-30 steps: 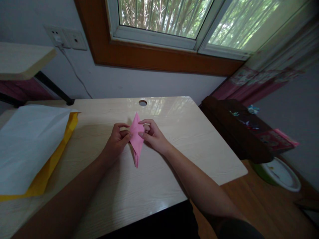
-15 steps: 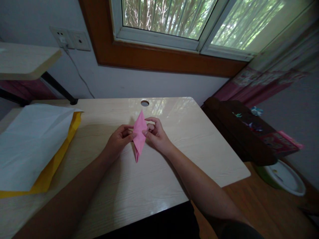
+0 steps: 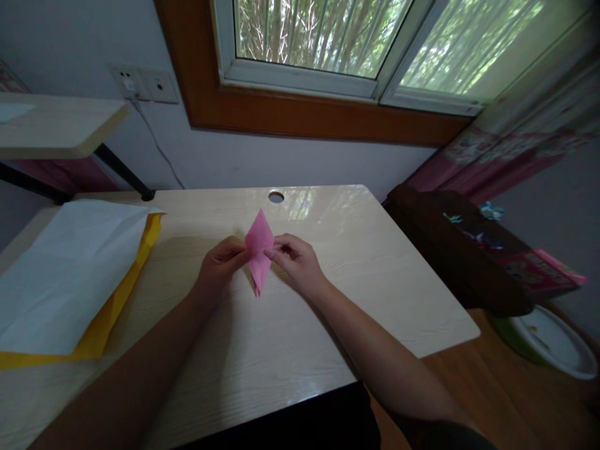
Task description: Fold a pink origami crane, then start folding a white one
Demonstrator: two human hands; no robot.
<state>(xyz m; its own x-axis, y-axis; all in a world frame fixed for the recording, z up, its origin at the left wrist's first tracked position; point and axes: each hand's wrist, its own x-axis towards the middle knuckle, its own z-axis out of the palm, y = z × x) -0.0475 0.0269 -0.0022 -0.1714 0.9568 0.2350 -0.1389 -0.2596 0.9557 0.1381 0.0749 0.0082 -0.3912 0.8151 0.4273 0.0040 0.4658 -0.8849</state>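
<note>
We pinch the pink paper from both sides: our left hand has its fingers closed on the paper's left edge, our right hand nips the right edge between thumb and forefinger (the other fingers curl loosely). The paper is a folded kite shape, upright, with its lower tip just above the counter, near the middle. Bare counter lies open to the right and toward us; white sheets on a yellow one lie well apart at left. Both forearms slant inward, wrists low.
</note>
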